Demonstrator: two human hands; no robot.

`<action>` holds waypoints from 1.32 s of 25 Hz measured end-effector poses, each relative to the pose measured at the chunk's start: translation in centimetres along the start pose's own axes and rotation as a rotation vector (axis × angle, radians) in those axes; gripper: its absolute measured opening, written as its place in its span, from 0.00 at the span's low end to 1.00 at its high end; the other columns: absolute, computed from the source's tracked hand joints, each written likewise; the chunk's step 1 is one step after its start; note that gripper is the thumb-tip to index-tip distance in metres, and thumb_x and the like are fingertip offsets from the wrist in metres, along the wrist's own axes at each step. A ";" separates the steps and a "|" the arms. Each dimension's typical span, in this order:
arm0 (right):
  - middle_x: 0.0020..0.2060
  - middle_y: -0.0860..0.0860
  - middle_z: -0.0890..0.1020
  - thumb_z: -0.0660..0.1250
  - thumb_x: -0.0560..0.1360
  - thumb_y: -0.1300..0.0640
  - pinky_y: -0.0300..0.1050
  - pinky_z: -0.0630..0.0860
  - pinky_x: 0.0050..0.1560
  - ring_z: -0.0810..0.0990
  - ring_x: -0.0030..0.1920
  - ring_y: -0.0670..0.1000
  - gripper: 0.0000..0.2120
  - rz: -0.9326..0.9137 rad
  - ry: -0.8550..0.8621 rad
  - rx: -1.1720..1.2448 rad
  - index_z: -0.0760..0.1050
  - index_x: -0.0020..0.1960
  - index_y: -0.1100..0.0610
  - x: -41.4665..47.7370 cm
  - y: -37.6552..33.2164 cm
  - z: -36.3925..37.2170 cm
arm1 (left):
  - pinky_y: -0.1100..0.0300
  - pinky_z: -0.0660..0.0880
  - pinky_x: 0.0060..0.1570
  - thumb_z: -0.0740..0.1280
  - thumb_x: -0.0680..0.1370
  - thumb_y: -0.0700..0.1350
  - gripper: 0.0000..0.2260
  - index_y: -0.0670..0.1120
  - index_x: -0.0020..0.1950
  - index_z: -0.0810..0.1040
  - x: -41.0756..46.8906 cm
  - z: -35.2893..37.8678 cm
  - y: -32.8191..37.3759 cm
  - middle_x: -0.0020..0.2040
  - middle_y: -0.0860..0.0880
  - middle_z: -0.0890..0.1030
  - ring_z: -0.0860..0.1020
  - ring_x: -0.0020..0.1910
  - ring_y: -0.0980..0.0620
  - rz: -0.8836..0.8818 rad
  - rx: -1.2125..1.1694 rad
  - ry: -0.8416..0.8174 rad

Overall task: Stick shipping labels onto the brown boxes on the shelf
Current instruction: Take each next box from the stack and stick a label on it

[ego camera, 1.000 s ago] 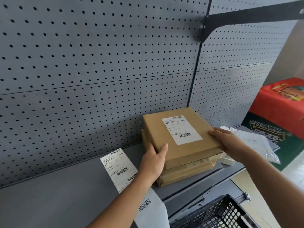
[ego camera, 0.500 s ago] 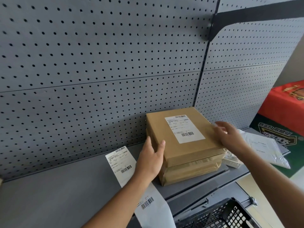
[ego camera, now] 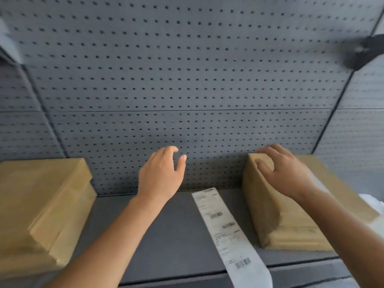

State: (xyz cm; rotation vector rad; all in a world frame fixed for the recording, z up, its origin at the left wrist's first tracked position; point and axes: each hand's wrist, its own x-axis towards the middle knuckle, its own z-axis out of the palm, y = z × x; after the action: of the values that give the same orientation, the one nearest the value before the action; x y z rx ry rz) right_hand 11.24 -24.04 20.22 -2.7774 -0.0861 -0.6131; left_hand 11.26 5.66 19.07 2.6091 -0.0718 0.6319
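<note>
The view is motion-blurred. A stack of brown boxes (ego camera: 268, 206) stands at the right of the grey shelf (ego camera: 172, 231). My right hand (ego camera: 284, 173) hovers over its top left corner, fingers spread, holding nothing. My left hand (ego camera: 162, 175) hangs in the air over the shelf's middle, fingers apart and empty. Another stack of brown boxes (ego camera: 41, 206) sits at the left. A white strip of shipping labels (ego camera: 226, 227) lies on the shelf between my hands and droops over the front edge.
A grey pegboard wall (ego camera: 187, 80) backs the shelf. A black bracket (ego camera: 365, 50) juts out at the upper right. Something white (ego camera: 372, 202) shows behind the right stack.
The view has swung left, bringing the left stack of boxes into sight. My left hand came off the right stack's side and rose over the shelf. My right hand shifted to the stack's left corner.
</note>
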 end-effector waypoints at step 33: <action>0.57 0.43 0.83 0.61 0.82 0.49 0.43 0.76 0.52 0.82 0.56 0.46 0.12 0.384 -0.713 1.274 0.73 0.65 0.43 -5.6 -44.8 20.8 | 0.45 0.70 0.70 0.67 0.72 0.63 0.28 0.53 0.70 0.77 -11.6 -18.9 -41.6 0.68 0.50 0.79 0.77 0.66 0.47 -1.056 -0.750 0.167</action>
State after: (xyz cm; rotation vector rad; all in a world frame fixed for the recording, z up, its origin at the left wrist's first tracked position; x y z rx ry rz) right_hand 9.16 24.94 12.01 -1.5455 -0.0548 0.4475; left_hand -0.76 50.63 11.56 1.5327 0.8759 0.3108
